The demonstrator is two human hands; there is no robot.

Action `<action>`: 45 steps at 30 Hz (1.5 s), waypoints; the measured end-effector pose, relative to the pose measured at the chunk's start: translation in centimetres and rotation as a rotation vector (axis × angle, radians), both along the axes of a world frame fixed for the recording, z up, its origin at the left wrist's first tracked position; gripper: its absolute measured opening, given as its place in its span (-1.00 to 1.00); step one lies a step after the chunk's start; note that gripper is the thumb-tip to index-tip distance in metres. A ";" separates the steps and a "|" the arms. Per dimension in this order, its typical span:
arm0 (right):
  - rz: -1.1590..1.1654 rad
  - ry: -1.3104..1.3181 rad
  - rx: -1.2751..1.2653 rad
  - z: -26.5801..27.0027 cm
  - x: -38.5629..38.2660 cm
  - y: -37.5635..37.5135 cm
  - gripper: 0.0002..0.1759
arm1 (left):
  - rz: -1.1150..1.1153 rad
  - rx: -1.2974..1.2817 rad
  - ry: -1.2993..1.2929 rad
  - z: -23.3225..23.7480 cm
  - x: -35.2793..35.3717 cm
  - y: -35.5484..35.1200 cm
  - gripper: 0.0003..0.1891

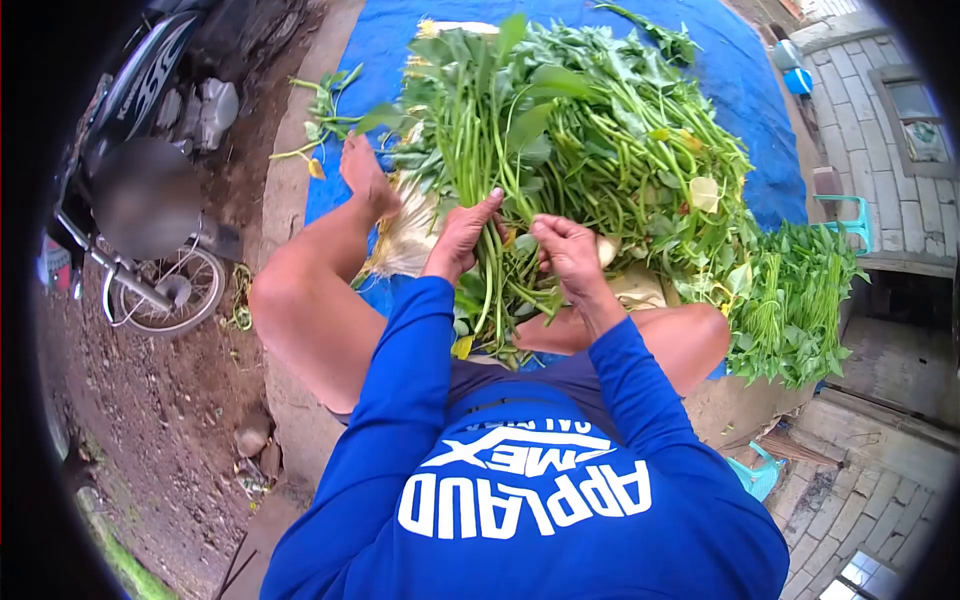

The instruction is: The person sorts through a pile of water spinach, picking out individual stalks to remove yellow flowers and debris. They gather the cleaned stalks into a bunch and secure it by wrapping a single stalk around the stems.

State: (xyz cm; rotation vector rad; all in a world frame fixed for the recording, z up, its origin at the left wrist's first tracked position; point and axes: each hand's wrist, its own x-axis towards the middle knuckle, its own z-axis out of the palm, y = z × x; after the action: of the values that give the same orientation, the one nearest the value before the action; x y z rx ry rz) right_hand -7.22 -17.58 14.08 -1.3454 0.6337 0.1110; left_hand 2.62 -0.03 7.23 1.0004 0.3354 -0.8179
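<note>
I sit with bent legs on a blue tarp (745,80). A bundle of long green stems with leaves (490,170) stands between my knees. My left hand (462,235) wraps around the stems from the left. My right hand (570,250) pinches a stem on the right side of the bundle, fingers curled. A large heap of the same leafy greens (630,130) lies just behind the bundle on the tarp.
A second pile of greens (800,310) lies at my right, near a teal plastic chair (850,220). A motorcycle (140,170) stands on bare dirt at the left. Paving stones run along the right and lower right. A few loose stems (325,115) lie by my left foot.
</note>
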 end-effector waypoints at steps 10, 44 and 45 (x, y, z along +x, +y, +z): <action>0.104 0.385 0.053 -8.6 -1.6 2.2 -0.78 | -0.073 -0.018 0.268 -6.5 -2.7 -0.3 -0.57; 0.664 -0.343 -0.660 7.4 -6.9 1.1 -0.64 | -0.025 0.063 -0.084 6.0 1.7 0.9 -0.80; 0.610 -0.414 -0.789 6.1 -7.9 1.6 -0.62 | -0.009 0.047 -0.078 5.9 1.8 0.9 -0.80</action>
State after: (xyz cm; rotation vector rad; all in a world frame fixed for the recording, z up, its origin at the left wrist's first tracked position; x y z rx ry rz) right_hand -15.08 -15.95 20.20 -2.2199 -0.1397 0.0689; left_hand 4.39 0.90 13.08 1.0757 0.2842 -0.7800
